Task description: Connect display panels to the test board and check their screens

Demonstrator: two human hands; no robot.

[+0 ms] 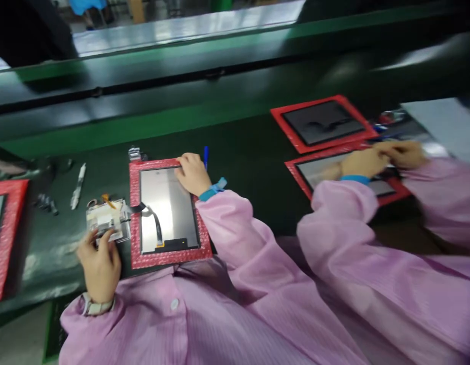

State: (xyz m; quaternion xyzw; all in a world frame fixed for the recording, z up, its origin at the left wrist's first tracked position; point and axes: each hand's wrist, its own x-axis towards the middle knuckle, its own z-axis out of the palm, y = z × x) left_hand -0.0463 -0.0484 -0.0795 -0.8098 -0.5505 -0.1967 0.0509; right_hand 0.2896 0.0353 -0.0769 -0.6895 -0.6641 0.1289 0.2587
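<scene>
A display panel (168,203) lies back side up on a red bubble-wrap sheet (136,248) in front of me. My right hand (192,173) has its fingers bent over the panel's upper right corner. A blue pen (206,156) sticks out just behind that hand; whether it is held or lying there I cannot tell. At the lower edge of a small circuit board in clear plastic (107,218), the thumb and fingers of my left hand (100,266) are closed. A dark flex cable (157,228) runs from the panel to this board.
To the left are a white pen (78,186), small dark parts (46,203) and another red-wrapped panel (10,228). A clear small item (135,154) sits behind my panel. At right, a co-worker's hands (383,157) work over a panel, with another wrapped panel (322,123) behind.
</scene>
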